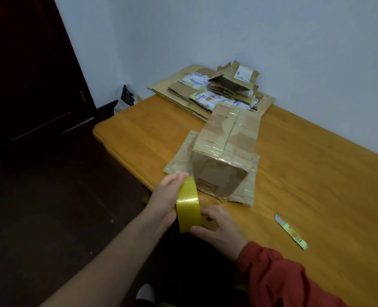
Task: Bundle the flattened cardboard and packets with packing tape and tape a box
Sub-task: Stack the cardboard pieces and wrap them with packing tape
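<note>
A yellow roll of packing tape (188, 204) stands on edge at the table's front edge, just in front of a taped brown cardboard box (223, 149). My left hand (166, 193) grips the roll's left side, fingers over its top. My right hand (217, 227) holds its right side, thumb against the lower edge. The box rests on a flattened, taped piece of cardboard (179, 158). A pile of flattened cardboard and printed packets (214, 91) lies at the far end of the table by the wall.
A small knife (291, 232) with a yellow patterned handle lies on the wooden table (316, 173) to the right of my hands. A dark door and dark floor are to the left. A black-and-white bag sits in the corner behind the table.
</note>
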